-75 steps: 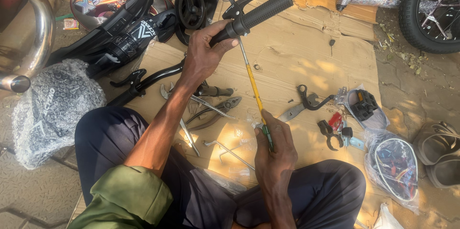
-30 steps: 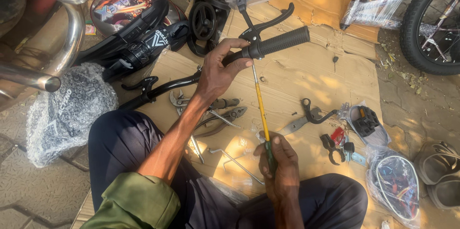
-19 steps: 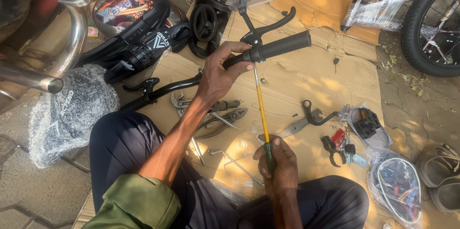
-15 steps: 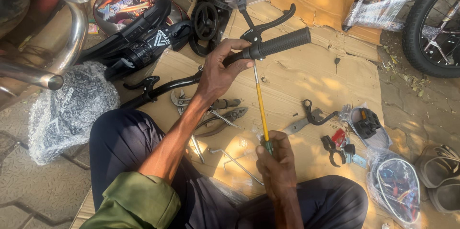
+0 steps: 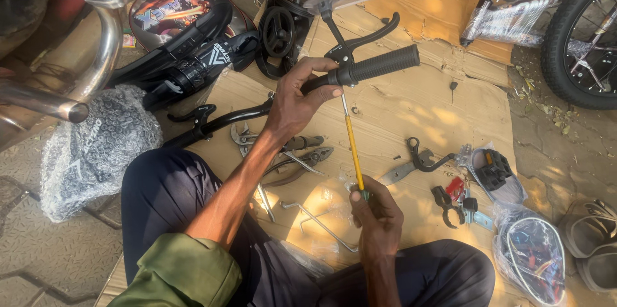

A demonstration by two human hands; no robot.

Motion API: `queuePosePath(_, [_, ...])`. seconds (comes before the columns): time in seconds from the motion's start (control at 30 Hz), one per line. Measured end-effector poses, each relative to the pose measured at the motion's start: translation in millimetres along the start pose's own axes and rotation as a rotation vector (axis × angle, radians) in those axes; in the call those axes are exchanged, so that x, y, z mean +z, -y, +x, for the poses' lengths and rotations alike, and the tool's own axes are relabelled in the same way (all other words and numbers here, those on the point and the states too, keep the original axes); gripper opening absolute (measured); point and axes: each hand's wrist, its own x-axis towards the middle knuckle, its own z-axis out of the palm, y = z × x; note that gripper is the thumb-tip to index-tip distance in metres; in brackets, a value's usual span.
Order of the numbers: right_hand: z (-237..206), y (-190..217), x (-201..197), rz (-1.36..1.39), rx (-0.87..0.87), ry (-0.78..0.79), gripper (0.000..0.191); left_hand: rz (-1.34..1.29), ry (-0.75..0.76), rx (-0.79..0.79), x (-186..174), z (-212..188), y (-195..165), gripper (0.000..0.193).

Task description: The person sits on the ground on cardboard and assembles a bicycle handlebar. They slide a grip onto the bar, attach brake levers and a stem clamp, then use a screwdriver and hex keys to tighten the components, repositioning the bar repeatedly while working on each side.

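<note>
My left hand (image 5: 301, 96) grips a black bicycle handlebar (image 5: 225, 121) just beside its rubber grip (image 5: 380, 65) and black brake lever (image 5: 360, 37). My right hand (image 5: 378, 216) holds the handle end of a long yellow screwdriver (image 5: 352, 146). Its tip points up at the clamp under the handlebar, next to my left fingers. I sit on flattened cardboard (image 5: 443, 108) with my legs in dark trousers.
Pliers (image 5: 295, 153) and a spanner (image 5: 411, 166) lie on the cardboard. Bagged pedals and small parts (image 5: 488, 172) sit at the right, a bicycle wheel (image 5: 578, 43) at the upper right, a chrome pipe (image 5: 77, 82) and bubble-wrapped bundle (image 5: 90, 146) at the left.
The handlebar and my left hand have shifted slightly in view. My right hand keeps the yellow screwdriver up against the clamp; the view has crept closer.
</note>
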Motion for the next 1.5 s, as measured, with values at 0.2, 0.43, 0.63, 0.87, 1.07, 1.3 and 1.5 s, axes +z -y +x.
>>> queuePosePath(0.2, [5.3,4.8,0.0,0.077,0.050,0.016,0.034,-0.006,-0.003,-0.007,-0.3,-0.5,1.9,0.041])
queuePosePath(0.43, [-0.6,22.8,14.1,-0.216,-0.085,-0.051,0.037,0.050,-0.045,-0.090,-2.9,18.6,17.2,0.040])
queuePosePath(0.63, [0.8,43.8,26.3,-0.290,-0.046,-0.100,0.041,0.003,-0.004,-0.115,-7.8,27.0,22.7,0.038])
queuePosePath(0.87, [-5.5,47.7,29.2,-0.530,-0.307,-0.090,0.043,0.034,-0.014,-0.063,-6.4,31.2,24.9,0.037])
queuePosePath(1.07, [-4.3,48.5,31.2,-0.573,-0.358,-0.092,0.042,0.057,-0.019,-0.116,-6.8,29.9,25.0,0.040])
queuePosePath(1.3, [-4.8,55.5,34.4,-0.801,-0.427,-0.137,0.041,0.089,-0.015,-0.134,-6.3,31.3,24.8,0.039])
queuePosePath(1.5, [-9.0,59.0,37.8,-0.923,-0.532,-0.171,0.039,0.082,-0.011,-0.104,-7.0,31.2,27.5,0.039])
